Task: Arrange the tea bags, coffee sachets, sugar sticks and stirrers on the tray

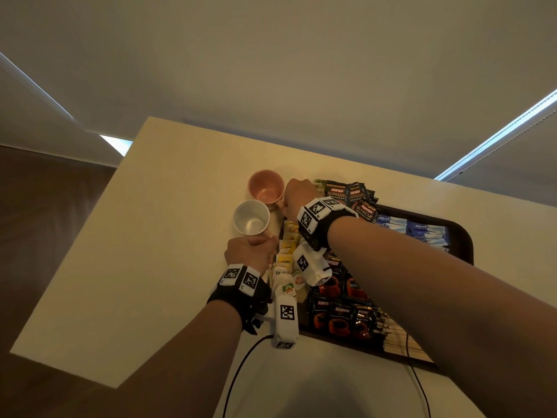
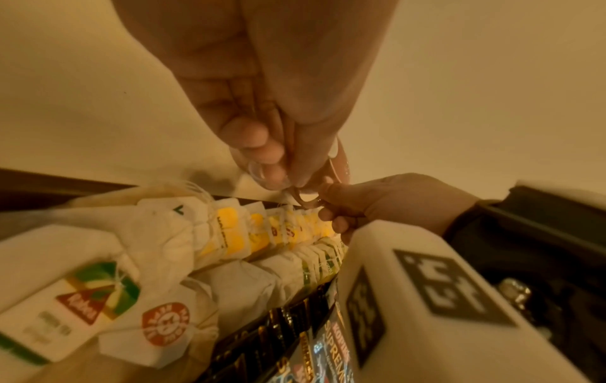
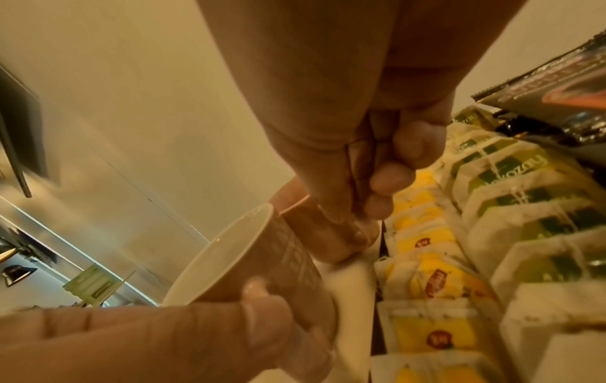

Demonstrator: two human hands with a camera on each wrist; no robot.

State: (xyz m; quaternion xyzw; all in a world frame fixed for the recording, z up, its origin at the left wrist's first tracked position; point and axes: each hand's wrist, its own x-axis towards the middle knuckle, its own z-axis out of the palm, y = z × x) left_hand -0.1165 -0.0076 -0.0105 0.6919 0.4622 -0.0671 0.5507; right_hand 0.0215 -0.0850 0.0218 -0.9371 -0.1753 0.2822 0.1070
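Observation:
A dark tray lies on the cream table. It holds rows of tea bags along its left side, dark coffee sachets, blue sugar sticks and wooden stirrers. Just left of the tray stand a white mug and a pink mug. My left hand grips the white mug's handle. My right hand curls around the pink mug's handle.
More coffee sachets spill over the tray's far edge. A black cable hangs off the table's near side. The table's left edge drops to a dark floor; a wall rises behind the table.

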